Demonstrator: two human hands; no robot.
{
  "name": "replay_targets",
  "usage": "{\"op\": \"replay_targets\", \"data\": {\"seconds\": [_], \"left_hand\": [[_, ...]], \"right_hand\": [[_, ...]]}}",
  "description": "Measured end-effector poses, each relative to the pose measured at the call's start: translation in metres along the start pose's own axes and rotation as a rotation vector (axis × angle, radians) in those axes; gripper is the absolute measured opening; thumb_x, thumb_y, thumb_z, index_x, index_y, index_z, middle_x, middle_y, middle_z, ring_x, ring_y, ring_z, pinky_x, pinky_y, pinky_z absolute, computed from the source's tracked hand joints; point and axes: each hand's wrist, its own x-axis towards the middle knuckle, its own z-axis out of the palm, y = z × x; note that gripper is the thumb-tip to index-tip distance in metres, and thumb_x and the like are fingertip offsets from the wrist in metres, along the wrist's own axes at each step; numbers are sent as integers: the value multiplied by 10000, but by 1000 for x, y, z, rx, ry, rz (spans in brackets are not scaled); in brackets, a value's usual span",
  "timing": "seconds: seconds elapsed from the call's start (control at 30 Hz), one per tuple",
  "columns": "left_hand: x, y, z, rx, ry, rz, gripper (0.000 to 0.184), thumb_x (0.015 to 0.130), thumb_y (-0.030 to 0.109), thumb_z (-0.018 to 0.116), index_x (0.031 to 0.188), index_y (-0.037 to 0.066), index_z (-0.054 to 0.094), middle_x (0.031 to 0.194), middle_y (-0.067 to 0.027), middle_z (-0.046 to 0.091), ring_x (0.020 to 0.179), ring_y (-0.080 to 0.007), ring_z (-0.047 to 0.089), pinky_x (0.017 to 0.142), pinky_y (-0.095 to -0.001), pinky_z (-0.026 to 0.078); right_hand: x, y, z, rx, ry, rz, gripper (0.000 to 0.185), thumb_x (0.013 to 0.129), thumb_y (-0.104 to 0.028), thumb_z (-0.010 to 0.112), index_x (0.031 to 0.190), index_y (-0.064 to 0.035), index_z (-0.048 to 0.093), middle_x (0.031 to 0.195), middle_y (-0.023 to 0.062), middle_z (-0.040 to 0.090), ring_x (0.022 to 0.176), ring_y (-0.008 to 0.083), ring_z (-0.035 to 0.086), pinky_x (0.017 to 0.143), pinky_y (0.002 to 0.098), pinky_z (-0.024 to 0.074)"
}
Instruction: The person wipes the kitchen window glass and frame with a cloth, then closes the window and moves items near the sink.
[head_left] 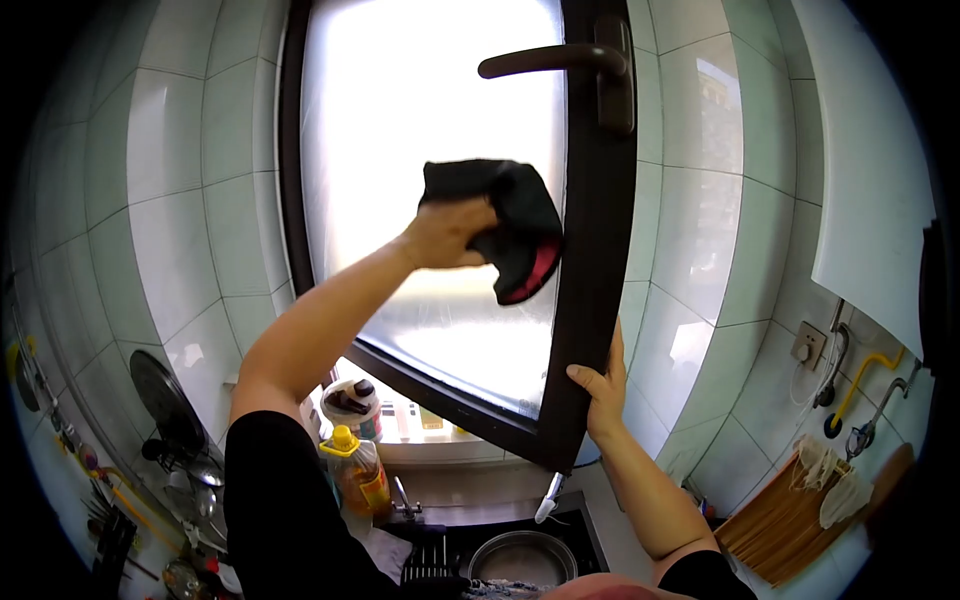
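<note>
A dark cloth point(525, 215) with a red patch is bunched in my left hand point(450, 232) and lies against the bright frosted pane point(400, 110), near the right side of the glass. The window's dark frame point(597, 250) stands tilted open, with its brown handle point(555, 61) at the top right. Low on the frame's right edge, my right hand point(602, 390) grips it, thumb on the near face and the other fingers partly hidden behind.
An oil bottle point(358, 472) with a yellow cap and a white tub point(352, 405) stand below the window. Under the frame are a faucet point(549, 497) and a metal pan point(522, 558). Utensils hang at left point(190, 490) and right point(862, 435).
</note>
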Motion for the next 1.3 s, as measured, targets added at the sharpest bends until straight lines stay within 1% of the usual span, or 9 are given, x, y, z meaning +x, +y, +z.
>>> {"op": "replay_targets", "data": {"seconds": [0.2,0.27,0.4,0.53,0.57,0.77,1.0,1.2,1.3], "left_hand": [[150,-136,-61,267,393,-294,578,824,362,786,1308,105,605,1259,-172,606,1134,-370,589,990,-494,443],[206,-103,-104,294,308,-551,665,978,487,508,1517,106,429,1555,-191,417,1421,-370,402,1160,-605,284],[234,-114,-78,324,476,-306,654,963,483,550,1485,97,474,1559,-189,416,1449,-361,372,1165,-585,279],[183,-71,-61,262,250,-370,713,938,566,564,1446,68,517,1557,-207,409,1460,-393,338,1189,-547,254],[158,-49,-43,256,512,-182,514,834,366,770,1275,132,645,1262,-159,610,1119,-349,600,999,-494,428],[-32,127,34,235,-306,-366,613,708,499,793,1264,269,675,1193,-142,563,1361,-451,402,1007,-576,404],[-83,92,55,175,-290,106,476,564,563,782,972,327,713,1226,-2,586,1335,-282,471,1104,-600,348],[82,-34,-24,272,270,-194,759,759,525,770,1413,209,553,1479,-138,469,1450,-391,315,1092,-606,309],[116,-20,-30,337,446,-600,724,967,515,547,1411,-55,493,1523,-284,410,1436,-446,345,1182,-545,270]], "right_hand": [[-5,-5,4,-27,8,14,1008,777,-38,699,1626,-88,159,1586,136,364,1392,252,443,1157,346,355],[-6,-4,3,-38,12,3,1006,778,-40,698,1624,-77,157,1584,143,365,1393,255,443,1158,348,354],[-9,-9,7,-41,24,27,1004,776,-45,696,1619,-48,151,1582,164,361,1398,263,441,1161,350,351],[-9,-7,6,-75,25,14,999,774,-39,690,1619,-50,156,1588,163,354,1404,263,436,1162,351,351],[-9,-8,6,-81,22,7,995,773,-35,686,1618,-53,162,1592,164,351,1405,263,435,1164,353,350],[-11,-11,9,-111,44,1,980,775,-31,684,1619,-70,186,1585,167,365,1404,266,438,1164,355,345],[-13,-13,14,-40,51,-39,952,810,-83,719,1617,-88,213,1386,116,531,1199,208,556,1066,334,425],[-11,-8,11,-51,54,-19,954,813,-128,743,1616,-101,227,1345,100,555,1135,181,576,1016,305,454],[-9,-6,7,-107,65,-11,956,815,-141,749,1616,-104,229,1333,99,564,1119,182,582,1010,307,455]]}}
